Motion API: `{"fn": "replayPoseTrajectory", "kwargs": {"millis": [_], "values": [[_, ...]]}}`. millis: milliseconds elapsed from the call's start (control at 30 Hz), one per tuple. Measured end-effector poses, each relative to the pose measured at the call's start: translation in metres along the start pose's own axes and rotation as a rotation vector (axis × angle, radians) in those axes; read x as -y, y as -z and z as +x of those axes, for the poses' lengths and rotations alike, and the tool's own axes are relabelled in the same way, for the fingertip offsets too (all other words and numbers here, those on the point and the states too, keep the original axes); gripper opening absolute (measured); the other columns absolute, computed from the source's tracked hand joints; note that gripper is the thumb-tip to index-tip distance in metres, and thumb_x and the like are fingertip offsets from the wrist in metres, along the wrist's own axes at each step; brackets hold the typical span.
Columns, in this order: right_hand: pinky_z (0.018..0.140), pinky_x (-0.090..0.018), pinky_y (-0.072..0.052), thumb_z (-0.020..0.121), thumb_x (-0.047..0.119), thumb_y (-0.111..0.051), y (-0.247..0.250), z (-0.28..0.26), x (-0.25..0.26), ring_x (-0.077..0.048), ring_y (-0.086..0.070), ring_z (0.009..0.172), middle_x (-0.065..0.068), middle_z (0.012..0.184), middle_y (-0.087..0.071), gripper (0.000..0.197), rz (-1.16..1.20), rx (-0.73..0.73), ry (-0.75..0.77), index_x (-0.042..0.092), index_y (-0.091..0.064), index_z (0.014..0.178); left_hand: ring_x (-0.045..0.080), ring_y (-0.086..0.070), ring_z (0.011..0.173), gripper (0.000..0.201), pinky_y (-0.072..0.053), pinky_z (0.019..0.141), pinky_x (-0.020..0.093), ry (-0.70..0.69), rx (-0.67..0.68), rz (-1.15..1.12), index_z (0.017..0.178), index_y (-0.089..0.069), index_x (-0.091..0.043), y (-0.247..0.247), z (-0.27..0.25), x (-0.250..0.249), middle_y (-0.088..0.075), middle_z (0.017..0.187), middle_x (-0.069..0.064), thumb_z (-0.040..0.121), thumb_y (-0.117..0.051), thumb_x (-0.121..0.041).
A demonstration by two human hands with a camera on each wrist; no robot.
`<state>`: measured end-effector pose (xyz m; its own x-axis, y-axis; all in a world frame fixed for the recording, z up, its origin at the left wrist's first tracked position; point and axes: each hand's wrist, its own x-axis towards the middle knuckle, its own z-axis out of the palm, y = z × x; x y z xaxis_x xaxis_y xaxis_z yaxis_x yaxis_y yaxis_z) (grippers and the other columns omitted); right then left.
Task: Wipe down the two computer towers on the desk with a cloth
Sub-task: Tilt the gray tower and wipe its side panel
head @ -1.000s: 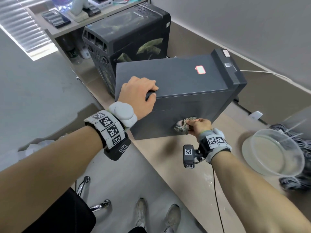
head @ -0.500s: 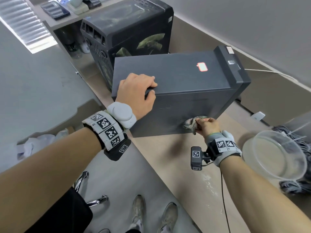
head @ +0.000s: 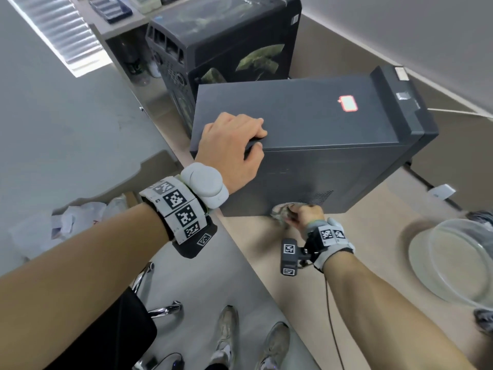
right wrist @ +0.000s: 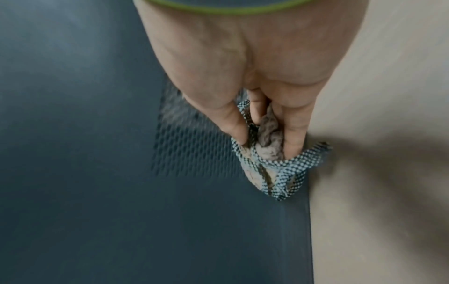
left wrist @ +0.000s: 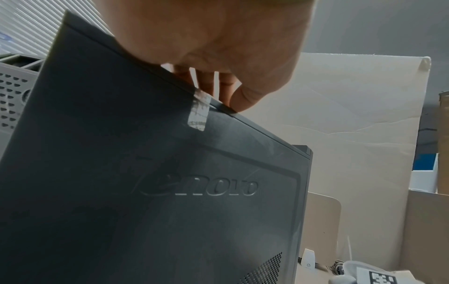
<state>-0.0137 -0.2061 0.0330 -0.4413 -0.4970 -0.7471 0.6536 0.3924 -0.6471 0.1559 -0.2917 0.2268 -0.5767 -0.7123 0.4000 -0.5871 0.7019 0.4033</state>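
A dark grey tower stands on the beige desk, and my left hand grips its near top edge, fingers curled over the top and thumb on the side panel. The left wrist view shows that panel with a raised logo and my left hand curled on the edge. Low on the panel by the vent holes, my right hand pinches a bunched checked cloth against the tower. The right wrist view shows the cloth between my fingers. A second black tower stands behind.
A clear plastic bowl sits on the desk at the right, next to a bundle of grey cables. A shelf with a phone is at the back left. White bags lie on the floor, left of the desk edge.
My right hand has slid the cloth along the bottom of the side panel, first right, then back left under the vent. The left hand keeps its grip on the top edge.
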Motion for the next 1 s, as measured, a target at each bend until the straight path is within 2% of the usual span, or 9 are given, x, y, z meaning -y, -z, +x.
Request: {"fn": "replayPoseTrajectory", "kwargs": {"millis": [67,167,200,267,333,467,767,867,1000], "values": [[0.084,-0.038,-0.056,0.091,0.007,-0.058,0.027,0.016,0.012,-0.023,-0.069,0.078,-0.011,0.079,-0.07,0.004,0.01,-0.085,-0.024,0.003,-0.059,0.091,0.018,-0.056,0.105,0.02,-0.045,0.088,0.045,-0.002,0.002,0.002,0.098,-0.066,-0.021,0.0,0.0,0.0,-0.067,0.112,-0.015,0.083,-0.052,-0.024],[0.097,-0.029,-0.045,0.093,0.022,-0.058,0.041,0.022,0.008,-0.028,-0.06,0.112,-0.011,0.115,-0.065,0.035,-0.435,-0.13,0.036,0.01,-0.058,0.126,0.019,-0.055,0.106,0.02,-0.044,0.089,0.043,0.002,0.005,0.001,0.098,-0.066,-0.021,0.0,-0.001,-0.001,-0.067,0.113,-0.015,0.083,-0.052,-0.024],[0.094,-0.031,-0.048,0.093,0.015,-0.056,0.036,0.017,0.006,-0.03,-0.06,0.112,-0.013,0.114,-0.062,0.037,-0.172,-0.112,-0.048,0.005,-0.055,0.129,0.019,-0.055,0.106,0.021,-0.044,0.089,0.043,0.001,0.006,0.003,0.098,-0.066,-0.021,0.001,-0.001,0.0,-0.067,0.113,-0.014,0.083,-0.052,-0.024],[0.071,-0.032,-0.059,0.089,-0.003,-0.055,0.015,0.0,0.002,-0.032,-0.064,0.092,-0.018,0.096,-0.062,0.023,-0.058,-0.022,-0.033,-0.01,-0.059,0.111,0.02,-0.056,0.107,0.021,-0.044,0.089,0.043,0.001,0.009,-0.002,0.098,-0.066,-0.021,0.001,-0.001,0.0,-0.067,0.113,-0.014,0.083,-0.052,-0.024],[0.054,-0.027,-0.059,0.085,-0.01,-0.057,-0.008,-0.013,0.002,-0.024,-0.061,0.069,-0.016,0.075,-0.062,0.009,-0.021,0.018,-0.048,-0.006,-0.062,0.079,0.021,-0.056,0.107,0.021,-0.044,0.089,0.043,0.007,0.011,-0.006,0.097,-0.066,-0.02,0.002,0.0,-0.001,-0.067,0.113,-0.013,0.082,-0.052,-0.024],[0.057,-0.027,-0.057,0.085,-0.006,-0.062,-0.015,-0.037,0.018,-0.014,-0.061,0.057,-0.002,0.055,-0.064,0.013,-0.066,0.132,0.05,0.004,-0.06,0.076,0.021,-0.055,0.108,0.021,-0.043,0.09,0.043,0.012,0.025,-0.028,0.098,-0.066,-0.021,0.004,0.0,-0.002,-0.067,0.115,-0.013,0.082,-0.053,-0.023],[0.052,-0.036,-0.059,0.088,-0.011,-0.054,0.046,-0.023,0.046,-0.027,-0.067,0.048,-0.015,0.063,-0.062,0.019,0.117,-0.01,0.147,0.002,-0.046,0.077,0.023,-0.055,0.107,0.021,-0.044,0.089,0.045,-0.004,0.041,-0.021,0.098,-0.066,-0.021,0.004,0.001,0.001,-0.067,0.113,-0.013,0.084,-0.051,-0.025],[0.051,-0.031,-0.057,0.088,-0.011,-0.053,0.054,-0.005,0.031,-0.031,-0.066,0.065,-0.019,0.083,-0.056,0.013,0.109,-0.098,0.106,0.0,-0.048,0.093,0.023,-0.055,0.107,0.021,-0.044,0.089,0.045,-0.005,0.048,-0.03,0.098,-0.066,-0.022,0.004,0.0,0.001,-0.067,0.112,-0.013,0.084,-0.051,-0.025],[0.054,-0.025,-0.057,0.09,-0.01,-0.048,0.031,0.01,0.006,-0.024,-0.061,0.078,-0.011,0.088,-0.056,0.018,-0.107,-0.055,0.039,0.008,-0.049,0.086,0.021,-0.055,0.106,0.021,-0.044,0.089,0.044,0.004,0.049,-0.036,0.097,-0.066,-0.022,0.004,0.0,-0.001,-0.067,0.11,-0.013,0.083,-0.051,-0.025]]}}
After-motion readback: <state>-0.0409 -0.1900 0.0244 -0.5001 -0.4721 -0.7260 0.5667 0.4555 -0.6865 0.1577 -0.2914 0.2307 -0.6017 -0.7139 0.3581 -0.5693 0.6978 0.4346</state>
